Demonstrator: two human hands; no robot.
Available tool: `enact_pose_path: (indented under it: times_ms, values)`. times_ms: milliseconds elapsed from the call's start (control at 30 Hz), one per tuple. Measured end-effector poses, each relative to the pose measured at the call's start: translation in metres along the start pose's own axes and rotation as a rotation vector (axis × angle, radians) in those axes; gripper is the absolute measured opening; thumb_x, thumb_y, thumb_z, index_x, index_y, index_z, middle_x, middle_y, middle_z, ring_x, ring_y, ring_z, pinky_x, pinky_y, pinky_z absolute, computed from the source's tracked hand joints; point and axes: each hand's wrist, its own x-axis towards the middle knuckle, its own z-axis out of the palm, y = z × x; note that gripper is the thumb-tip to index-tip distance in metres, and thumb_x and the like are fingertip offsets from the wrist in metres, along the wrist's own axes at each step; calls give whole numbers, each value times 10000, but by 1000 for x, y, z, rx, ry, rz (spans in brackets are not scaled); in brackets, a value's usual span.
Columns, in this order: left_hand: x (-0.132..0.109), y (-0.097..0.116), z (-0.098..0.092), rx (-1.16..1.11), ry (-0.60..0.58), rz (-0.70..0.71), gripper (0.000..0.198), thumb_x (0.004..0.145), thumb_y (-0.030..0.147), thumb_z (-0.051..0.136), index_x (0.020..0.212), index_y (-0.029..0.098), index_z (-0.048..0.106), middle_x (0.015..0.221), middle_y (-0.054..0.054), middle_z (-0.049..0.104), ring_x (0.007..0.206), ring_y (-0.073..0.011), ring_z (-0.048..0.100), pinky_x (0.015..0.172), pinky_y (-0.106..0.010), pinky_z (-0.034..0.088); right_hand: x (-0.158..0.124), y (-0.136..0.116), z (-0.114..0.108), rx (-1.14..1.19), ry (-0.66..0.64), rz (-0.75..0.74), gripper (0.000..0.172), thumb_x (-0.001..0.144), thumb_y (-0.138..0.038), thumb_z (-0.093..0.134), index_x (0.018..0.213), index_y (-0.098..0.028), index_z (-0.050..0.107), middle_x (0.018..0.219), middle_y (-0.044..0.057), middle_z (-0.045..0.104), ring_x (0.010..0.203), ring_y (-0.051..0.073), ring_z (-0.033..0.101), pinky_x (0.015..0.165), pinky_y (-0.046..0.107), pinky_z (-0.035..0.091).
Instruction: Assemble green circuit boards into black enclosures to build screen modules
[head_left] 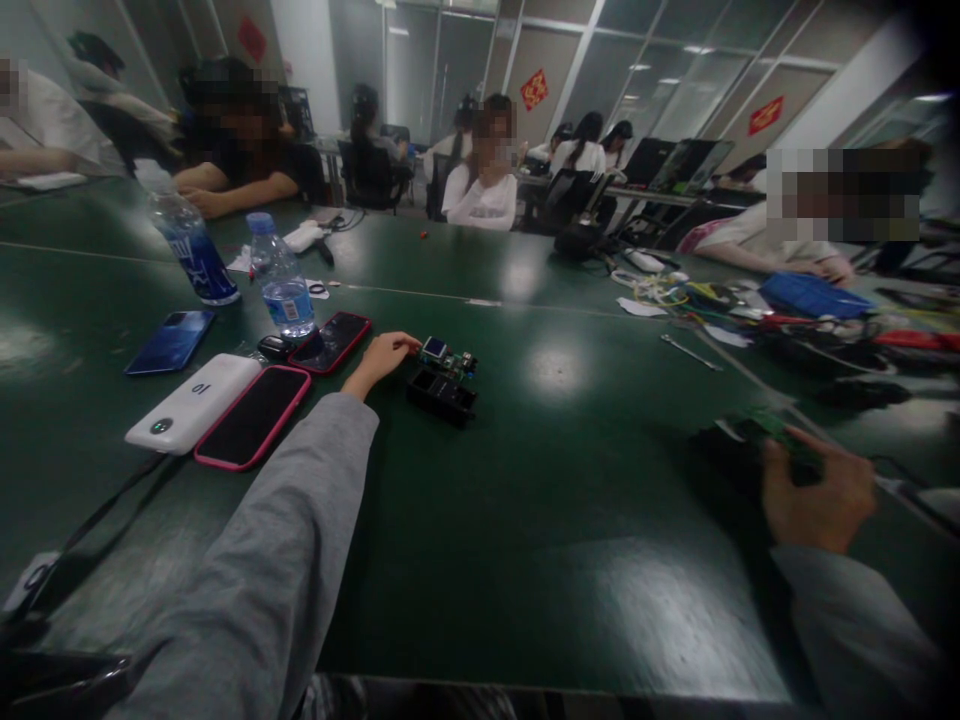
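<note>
Head view: green table (480, 520), glass-walled room, seated people.

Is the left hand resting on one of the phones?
No, the left hand reaches past the phones to touch the small circuit board on the green table.

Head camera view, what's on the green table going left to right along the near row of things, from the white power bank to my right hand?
white power bank → pink-cased phone → left hand → black housing → right hand, gripping a green circuit board.
</note>
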Motion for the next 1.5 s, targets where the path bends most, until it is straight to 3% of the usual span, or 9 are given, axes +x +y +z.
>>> enact_pose_path:
  times_ms: [367, 767, 1500]
  values:
    - [0, -1, -1, 8, -9, 37, 302, 833, 142, 487, 1007, 207, 726, 985, -30, 752, 944, -158, 686, 906, -297, 503, 0, -1, -3, -2, 18, 7, 478, 821, -452, 613, 1156, -120, 687, 1060, 148, 654, 1043, 331, 596, 915, 473, 461]
    - [0, -1, -1, 6, -2, 51, 290, 833, 158, 496, 1002, 194, 728, 974, -43, 754, 946, -164, 689, 896, -292, 504, 1, 0, -6, -18, 13, 27, 516, 825, -509, 586, 1135, -108, 685, 1051, 150, 643, 1054, 326, 578, 935, 472, 433]
    - [0, 1, -1, 10, -11, 6, 267, 849, 197, 505, 1001, 205, 725, 988, -39, 754, 932, -160, 692, 892, -295, 505, 2, -7, -9, 44, -5, 47, 457, 816, -434, 620, 1157, -134, 678, 1074, 132, 642, 1061, 294, 582, 947, 438, 441]
